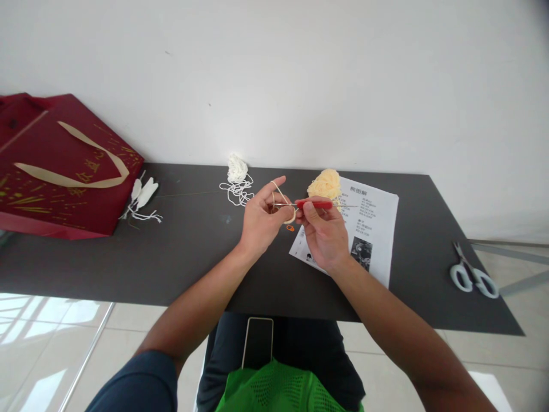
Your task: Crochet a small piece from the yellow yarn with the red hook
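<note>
My right hand is closed on a red-handled crochet hook held level, its metal tip pointing left. My left hand pinches a small cream crochet piece, with cream yarn looped over its raised forefinger. The hook's tip reaches into that piece. Both hands hover above the dark table. Behind them sits a cream yarn ball on a printed pattern sheet. A small orange stitch marker lies just below the hands.
A red gift bag lies at the left end. Beside it are white crocheted bits, and farther right a white yarn tangle. Scissors rest near the right edge. A phone lies on my lap.
</note>
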